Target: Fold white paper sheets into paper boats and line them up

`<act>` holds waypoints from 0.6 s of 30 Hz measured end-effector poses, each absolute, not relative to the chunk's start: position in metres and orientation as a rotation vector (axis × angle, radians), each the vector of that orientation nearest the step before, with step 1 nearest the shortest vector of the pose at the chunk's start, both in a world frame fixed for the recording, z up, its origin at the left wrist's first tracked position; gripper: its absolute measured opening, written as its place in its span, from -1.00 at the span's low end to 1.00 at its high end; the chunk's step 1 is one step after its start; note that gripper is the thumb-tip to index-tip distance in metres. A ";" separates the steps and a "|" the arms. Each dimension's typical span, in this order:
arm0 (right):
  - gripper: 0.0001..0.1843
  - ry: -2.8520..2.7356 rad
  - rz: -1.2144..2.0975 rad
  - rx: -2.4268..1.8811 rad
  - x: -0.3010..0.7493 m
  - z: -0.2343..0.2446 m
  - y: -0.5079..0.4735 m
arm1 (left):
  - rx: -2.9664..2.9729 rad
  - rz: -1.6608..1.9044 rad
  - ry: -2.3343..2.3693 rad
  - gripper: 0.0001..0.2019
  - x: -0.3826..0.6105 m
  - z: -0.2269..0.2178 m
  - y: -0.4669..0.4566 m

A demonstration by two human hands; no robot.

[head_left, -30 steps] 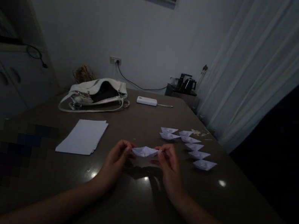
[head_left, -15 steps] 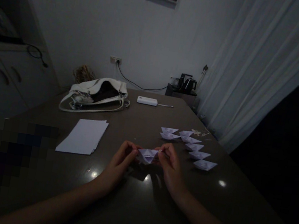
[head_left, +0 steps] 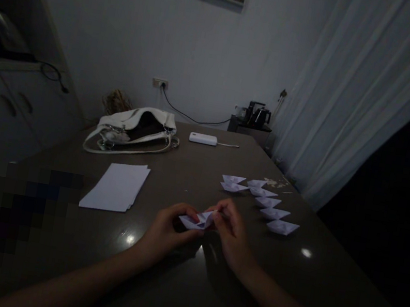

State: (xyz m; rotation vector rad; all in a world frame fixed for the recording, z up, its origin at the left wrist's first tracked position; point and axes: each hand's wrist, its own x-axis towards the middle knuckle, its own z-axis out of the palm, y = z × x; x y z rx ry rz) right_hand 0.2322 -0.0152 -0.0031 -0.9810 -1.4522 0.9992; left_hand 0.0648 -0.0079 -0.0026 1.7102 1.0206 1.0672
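A small white paper boat [head_left: 188,222] is held between both hands above the dark table [head_left: 167,283]. My left hand [head_left: 166,228] is closed on its left part, with the thumb along the near side and fingers over the top. My right hand [head_left: 233,234] pinches the boat's right tip between thumb and fingers. Right of the hands, several folded paper boats stand on the table, among them a near one [head_left: 282,228] and a farther one [head_left: 232,187]. To the left lies a stack of white paper sheets [head_left: 116,187].
A white handbag [head_left: 135,123] lies at the back left of the table. Near the back edge is a white power bank [head_left: 202,139] with a short cable. Paper scraps [head_left: 275,183] lie by the right edge, and a curtain [head_left: 341,92] hangs beyond it.
My left hand has shifted its grip from the boat's left tip to around its body, fingers now over the top. The boat has turned and tilted, its right end raised. The view shifted slightly.
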 end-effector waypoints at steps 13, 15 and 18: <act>-0.75 -1.289 1.145 -0.913 0.230 -0.003 -0.016 | 1.375 1.133 0.979 -0.72 0.065 -0.008 -0.004; -0.75 -1.311 1.164 -0.923 0.229 -0.002 -0.018 | 1.373 1.139 0.981 -0.72 0.065 -0.006 -0.004; -0.68 -1.406 1.180 -1.001 0.229 -0.002 -0.018 | 1.385 1.136 0.962 -0.73 0.064 -0.004 -0.005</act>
